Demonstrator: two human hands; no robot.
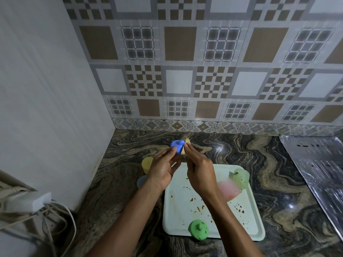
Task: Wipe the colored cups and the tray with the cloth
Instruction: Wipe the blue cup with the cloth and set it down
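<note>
Cup-wiping is under way: beyond the stained tray's [178, 201] far edge, the left hand [163, 169] pinches the blue lid [177, 145] while the right hand [200, 173] grips the cloth [187, 141] against it. The spattered green cup [241, 178] probably comes next.

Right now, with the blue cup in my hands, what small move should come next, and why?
Probably set the blue cup down on the countertop beside the yellow cup. Your left hand grips it while your right hand pinches the cloth against it, the yellow cup stands off the tray, and the tray shows brown stains.
</note>
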